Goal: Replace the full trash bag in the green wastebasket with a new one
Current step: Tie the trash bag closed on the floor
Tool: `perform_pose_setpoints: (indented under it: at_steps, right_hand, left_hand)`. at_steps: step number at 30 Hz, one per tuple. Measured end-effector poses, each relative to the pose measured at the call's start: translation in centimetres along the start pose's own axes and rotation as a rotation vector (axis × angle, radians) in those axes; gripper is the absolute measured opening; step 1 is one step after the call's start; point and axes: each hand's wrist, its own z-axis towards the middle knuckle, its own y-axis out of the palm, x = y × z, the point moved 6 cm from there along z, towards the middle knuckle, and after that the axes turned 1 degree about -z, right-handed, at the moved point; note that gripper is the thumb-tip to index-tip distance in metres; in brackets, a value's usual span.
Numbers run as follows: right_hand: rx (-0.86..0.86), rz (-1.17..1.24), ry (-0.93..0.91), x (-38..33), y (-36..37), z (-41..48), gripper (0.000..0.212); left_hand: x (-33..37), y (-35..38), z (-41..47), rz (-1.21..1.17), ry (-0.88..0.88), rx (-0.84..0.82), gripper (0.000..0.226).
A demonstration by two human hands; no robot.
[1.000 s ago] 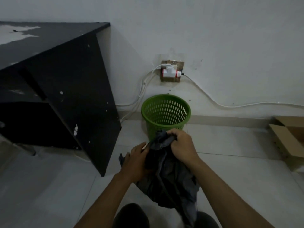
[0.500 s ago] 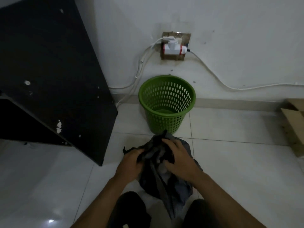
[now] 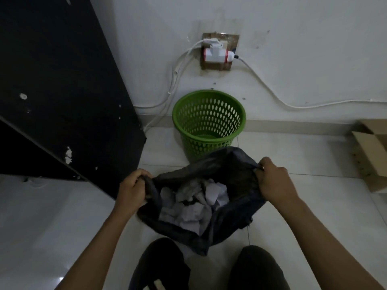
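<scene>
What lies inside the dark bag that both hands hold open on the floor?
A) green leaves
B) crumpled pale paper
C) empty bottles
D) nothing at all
B: the left hand and the right hand spread the dark bag, and crumpled paper fills its inside.

Black desk [image 3: 62,91], socket [image 3: 217,55], seemingly cardboard box [image 3: 370,155]

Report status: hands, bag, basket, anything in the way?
Left hand, right hand grip black bag rim, mouth open. Green wastebasket unlined, beyond bag. Nothing blocks it.
</scene>
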Motion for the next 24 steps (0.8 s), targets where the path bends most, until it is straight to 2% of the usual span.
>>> perform_pose_setpoints:
  at_steps: [2,3,5,7,8,10,12,14,16,17,21,24]
  right_hand:
    - [-0.156,0.058,0.072,0.1,2.0,-0.9,0.031]
    - [-0.225,0.163,0.102,0.0,2.7,-1.3,0.031]
    - [-0.31,0.61,0.162,-0.9,3.0,-1.7,0.029]
    - [-0.319,0.996,0.176,-0.9,2.3,-1.5,0.043]
    - [-0.286,1.046,0.165,-0.2,2.0,-1.3,0.052]
    - [-0.158,0.95,0.178,2.3,1.9,-1.0,0.052]
    - [-0.014,0.748,0.206,4.8,1.9,-0.9,0.036]
    - [0.041,0.626,0.194,5.6,2.2,-1.1,0.02]
    - [0.066,0.573,0.124,4.7,2.2,-1.0,0.01]
    - [0.066,0.559,0.075,3.8,2.1,-1.0,0.006]
    - [0.082,0.649,-0.045,0.6,0.8,-1.0,0.008]
    - [0.19,0.738,-0.154,-0.8,-2.3,-1.3,0.009]
  left_hand:
    - [-0.4,1.0,-0.8,-0.124,-0.178,-0.041,0.03]
    - [-0.6,1.4,-1.2,-0.226,-0.262,-0.055,0.03]
    - [-0.3,1.4,-1.6,-0.386,-0.359,-0.03,0.033]
    - [0.3,-0.2,-1.1,-0.265,-0.316,0.029,0.035]
    - [0.5,-1.2,-1.0,-0.175,-0.301,0.074,0.033]
    - [-0.4,-2.2,-1.7,-0.119,-0.398,0.079,0.036]
    - [-1.9,-1.7,-3.5,-0.304,-0.623,-0.076,0.05]
    - [-2.3,-0.8,-4.6,-0.513,-0.689,-0.215,0.061]
    - [-1.5,0.2,-4.6,-0.568,-0.591,-0.287,0.066]
    - [-0.8,0.6,-4.4,-0.507,-0.494,-0.29,0.062]
    - [2.1,1.1,-3.3,-0.067,-0.048,-0.191,0.01]
    - [4.7,-1.9,-2.8,0.074,0.215,0.089,0.03]
